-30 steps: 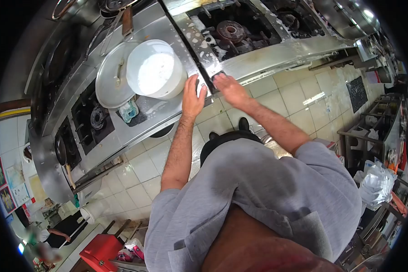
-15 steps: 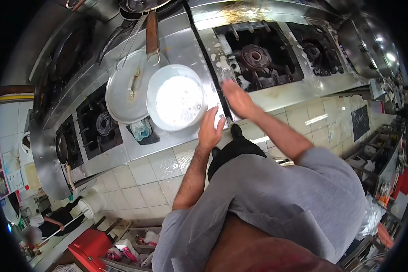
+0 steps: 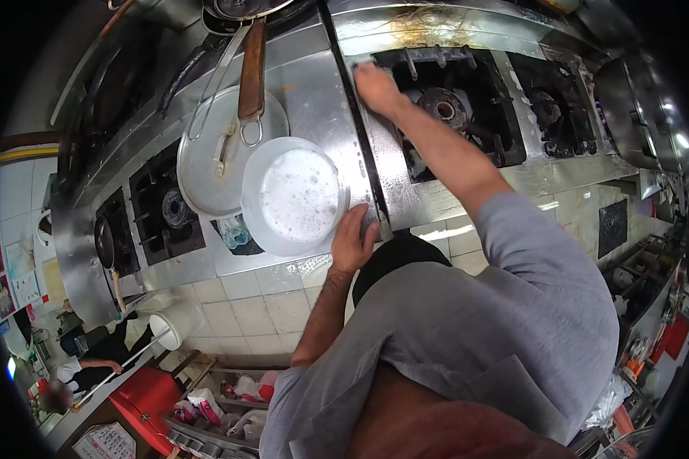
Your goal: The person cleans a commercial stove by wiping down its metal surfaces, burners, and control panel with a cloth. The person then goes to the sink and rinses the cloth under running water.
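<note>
Wet steel stovetop (image 3: 390, 176) is being touched by right hand (image 3: 377, 88), grip unclear; left hand (image 3: 352, 243), thumb apart, is being held beside sudsy round tub (image 3: 251, 203), metal lid (image 3: 199, 164) being overlapped.

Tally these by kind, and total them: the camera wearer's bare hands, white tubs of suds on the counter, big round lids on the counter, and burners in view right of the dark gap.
Bare hands: 2 (left hand, right hand)
White tub of suds: 1
Big round lid: 1
Burners: 2
Total: 6
</note>
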Demonstrator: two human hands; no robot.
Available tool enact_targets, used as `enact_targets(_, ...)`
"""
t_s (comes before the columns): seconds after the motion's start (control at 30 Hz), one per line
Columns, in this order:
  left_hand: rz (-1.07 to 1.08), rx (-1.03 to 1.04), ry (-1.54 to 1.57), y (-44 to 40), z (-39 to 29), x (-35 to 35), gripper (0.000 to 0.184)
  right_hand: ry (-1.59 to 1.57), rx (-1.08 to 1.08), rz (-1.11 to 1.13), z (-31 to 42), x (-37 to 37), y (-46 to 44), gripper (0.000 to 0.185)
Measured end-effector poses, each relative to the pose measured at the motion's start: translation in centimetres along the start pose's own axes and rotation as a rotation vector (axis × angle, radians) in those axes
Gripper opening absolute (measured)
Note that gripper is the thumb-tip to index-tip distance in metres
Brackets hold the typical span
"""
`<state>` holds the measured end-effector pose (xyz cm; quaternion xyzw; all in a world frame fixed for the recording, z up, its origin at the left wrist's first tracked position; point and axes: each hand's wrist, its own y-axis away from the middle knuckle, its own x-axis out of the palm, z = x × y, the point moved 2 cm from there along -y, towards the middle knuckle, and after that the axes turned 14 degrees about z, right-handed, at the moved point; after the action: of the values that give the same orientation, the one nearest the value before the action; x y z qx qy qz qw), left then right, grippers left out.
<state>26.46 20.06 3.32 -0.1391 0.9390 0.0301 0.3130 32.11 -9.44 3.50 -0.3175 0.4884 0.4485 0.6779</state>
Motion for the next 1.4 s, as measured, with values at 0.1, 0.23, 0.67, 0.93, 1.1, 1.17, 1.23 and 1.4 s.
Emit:
enact_targets(0.1, -0.002, -0.005, -0.031, 0.6, 0.1, -0.1, 0.037, 0.135, 0.023, 0.045, 0.6, 1.4, -0.1, 0.019)
enact_targets(0.23, -0.015, 0.013, -0.045, 0.5, -0.1, -0.4, 0.039, 0.058, 0.046, -0.229, 1.8, 2.6, 3.1, 0.017)
enact_targets(0.67, -0.021, 0.082, -0.014, 0.2, 0.4, -0.2, 0.039, -0.007, 0.111, 0.063, -0.2, -1.4, -3.4, 0.015)
enact_targets(0.93, 0.034, 0.098, 0.129, 1.0, 0.1, -1.0, 0.036, 0.105, -0.092, -0.230, 8.2, 3.8, 18.4, 0.028)
enact_targets(1.1, 0.016, 0.068, 0.128, 0.7, 0.1, -0.9, 0.035, 0.029, -0.059, -0.172, 3.5, 2.5, 8.8, 0.026)
enact_targets(1.17, -0.014, 0.058, 0.099, 0.8, 0.4, -0.5, 0.034, 0.044, 0.096, -0.071, 1.2, 0.9, 0.7, 0.017)
enact_targets(1.23, -0.015, 0.035, 0.114, 1.0, 0.3, -0.7, 0.033, 0.100, 0.016, -0.101, 1.6, 0.8, 1.4, 0.015)
enact_targets(1.4, -0.027, 0.004, 0.048, 0.5, 0.2, -0.3, 0.033, 0.096, -0.044, -0.090, 4.9, 4.3, 10.3, 0.030)
